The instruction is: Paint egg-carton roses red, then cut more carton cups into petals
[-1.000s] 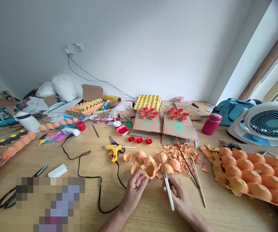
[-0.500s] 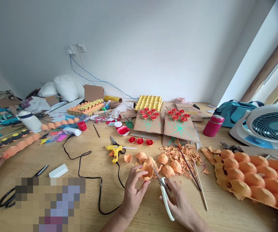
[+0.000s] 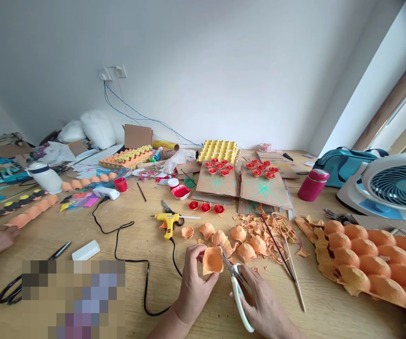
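The orange cup [image 3: 213, 260] is held just above the table [image 3: 128, 292], its hollow turned toward the wearer, with the thumb and fingers of the left hand [image 3: 198, 275] clamped on it. The scissors [image 3: 237, 292] are gripped by the fingers of the right hand [image 3: 259, 296], curled around the handles; the blades are pointed at the cup's right edge. Whether the rim is touched by the tips cannot be told from this angle. For a clean trim, the cup is best rotated by the left hand while the blades are worked in short snips. The pulp appears brittle, so light pressure is advised, and the left thumb should be positioned clear of the cutting line.
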